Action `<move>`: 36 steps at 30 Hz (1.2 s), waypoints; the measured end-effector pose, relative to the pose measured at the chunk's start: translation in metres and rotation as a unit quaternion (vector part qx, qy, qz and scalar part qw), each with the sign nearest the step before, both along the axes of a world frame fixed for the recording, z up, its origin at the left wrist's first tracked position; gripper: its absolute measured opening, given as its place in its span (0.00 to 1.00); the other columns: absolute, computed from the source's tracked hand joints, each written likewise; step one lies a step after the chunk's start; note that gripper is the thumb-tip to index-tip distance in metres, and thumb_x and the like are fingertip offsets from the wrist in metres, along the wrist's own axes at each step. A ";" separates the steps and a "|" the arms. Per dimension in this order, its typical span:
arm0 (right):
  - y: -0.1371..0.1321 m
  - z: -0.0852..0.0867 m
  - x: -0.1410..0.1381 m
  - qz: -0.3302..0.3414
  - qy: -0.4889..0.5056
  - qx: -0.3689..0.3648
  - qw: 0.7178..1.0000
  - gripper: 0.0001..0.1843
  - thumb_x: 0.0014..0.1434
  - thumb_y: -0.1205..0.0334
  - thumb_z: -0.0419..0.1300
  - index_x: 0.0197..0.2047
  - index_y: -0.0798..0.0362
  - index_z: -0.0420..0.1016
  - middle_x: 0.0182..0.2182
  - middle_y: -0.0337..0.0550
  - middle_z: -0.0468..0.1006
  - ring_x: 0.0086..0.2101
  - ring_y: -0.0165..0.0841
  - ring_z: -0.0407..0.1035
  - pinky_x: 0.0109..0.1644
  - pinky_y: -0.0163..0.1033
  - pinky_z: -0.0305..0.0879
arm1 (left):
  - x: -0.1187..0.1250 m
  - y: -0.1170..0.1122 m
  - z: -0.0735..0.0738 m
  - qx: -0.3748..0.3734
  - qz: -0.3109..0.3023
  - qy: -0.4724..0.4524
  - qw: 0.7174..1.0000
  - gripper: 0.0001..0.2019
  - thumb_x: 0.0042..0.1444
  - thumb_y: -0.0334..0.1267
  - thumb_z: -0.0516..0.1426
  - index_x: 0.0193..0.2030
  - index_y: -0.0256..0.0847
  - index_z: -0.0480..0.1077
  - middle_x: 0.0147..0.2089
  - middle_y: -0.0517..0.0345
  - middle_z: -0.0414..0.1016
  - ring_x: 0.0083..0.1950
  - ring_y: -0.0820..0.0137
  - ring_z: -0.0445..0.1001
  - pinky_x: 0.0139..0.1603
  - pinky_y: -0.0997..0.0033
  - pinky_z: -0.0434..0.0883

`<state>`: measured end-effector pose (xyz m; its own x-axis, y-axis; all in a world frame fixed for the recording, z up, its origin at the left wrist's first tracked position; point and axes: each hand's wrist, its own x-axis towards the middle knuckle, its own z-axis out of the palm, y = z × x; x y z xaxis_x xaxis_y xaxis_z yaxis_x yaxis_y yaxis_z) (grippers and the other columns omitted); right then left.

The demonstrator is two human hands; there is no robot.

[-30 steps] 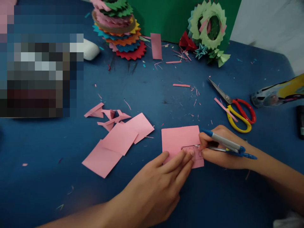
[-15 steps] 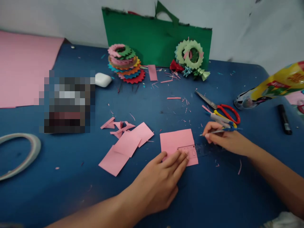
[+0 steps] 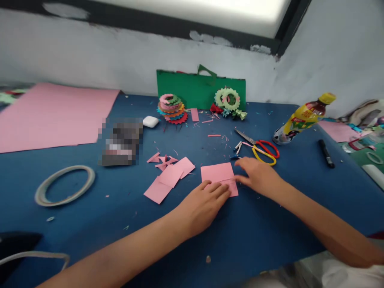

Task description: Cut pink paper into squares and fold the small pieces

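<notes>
Left forearm (image 3: 141,246) and right forearm (image 3: 315,210), both slim and bare; below the right one, white cloth (image 3: 345,275) too blurred to identify.

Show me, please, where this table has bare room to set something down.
One patch, lightly flecked, lies between the pale ring and the pink cards; another between the black marker and right forearm. Scissors and small pink sheet crowd the right hand.

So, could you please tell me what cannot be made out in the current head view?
Head view: the lower left part of the small pink sheet, hidden by the left hand.
Head view: what the pixelated object is, hidden by mosaic blocks.
Head view: the rest of the dark object, cut off by the left edge.
Head view: the lettering on the bottle, too small and blurred to read.
</notes>
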<state>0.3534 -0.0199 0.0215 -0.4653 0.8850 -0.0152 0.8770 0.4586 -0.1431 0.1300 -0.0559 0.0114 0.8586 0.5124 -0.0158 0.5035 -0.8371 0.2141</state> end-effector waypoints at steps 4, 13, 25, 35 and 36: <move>-0.034 -0.021 0.008 0.046 0.098 -0.014 0.994 0.22 0.52 0.55 0.65 0.49 0.52 0.69 0.48 0.50 0.69 0.47 0.41 0.65 0.50 0.46 0.65 | -0.003 0.018 0.012 -0.027 0.084 -0.037 0.995 0.28 0.49 0.35 0.57 0.58 0.35 0.58 0.60 0.45 0.60 0.62 0.61 0.57 0.61 0.64 0.56; -0.044 -0.031 0.017 0.069 0.125 0.009 0.990 0.15 0.56 0.57 0.62 0.46 0.53 0.73 0.49 0.49 0.69 0.49 0.40 0.63 0.54 0.47 0.61 | 0.030 0.085 0.031 -0.101 0.213 0.182 0.955 0.43 0.30 0.51 0.68 0.53 0.32 0.64 0.51 0.38 0.71 0.48 0.52 0.72 0.45 0.62 0.70; -0.077 -0.017 0.017 0.045 0.260 -0.062 0.963 0.12 0.48 0.61 0.67 0.38 0.51 0.75 0.39 0.43 0.72 0.40 0.38 0.68 0.50 0.45 0.62 | 0.036 0.081 0.027 -0.121 0.224 0.165 0.953 0.16 0.58 0.42 0.57 0.51 0.36 0.66 0.51 0.48 0.69 0.49 0.61 0.71 0.49 0.55 0.69; -0.012 -0.022 -0.028 -0.069 0.570 -0.123 0.810 0.35 0.50 0.43 0.62 0.57 0.52 0.60 0.51 0.53 0.67 0.48 0.41 0.66 0.49 0.48 0.65 | -0.010 0.042 0.013 -0.275 0.289 -0.267 0.877 0.21 0.50 0.49 0.60 0.43 0.32 0.73 0.40 0.52 0.78 0.43 0.59 0.74 0.40 0.68 0.69; -0.016 -0.021 -0.033 -0.055 0.587 -0.156 0.792 0.32 0.51 0.44 0.61 0.54 0.52 0.63 0.47 0.50 0.71 0.45 0.40 0.68 0.47 0.46 0.66 | -0.012 0.034 0.013 -0.293 0.292 -0.307 0.857 0.23 0.49 0.50 0.60 0.45 0.33 0.73 0.42 0.51 0.78 0.44 0.59 0.74 0.40 0.68 0.69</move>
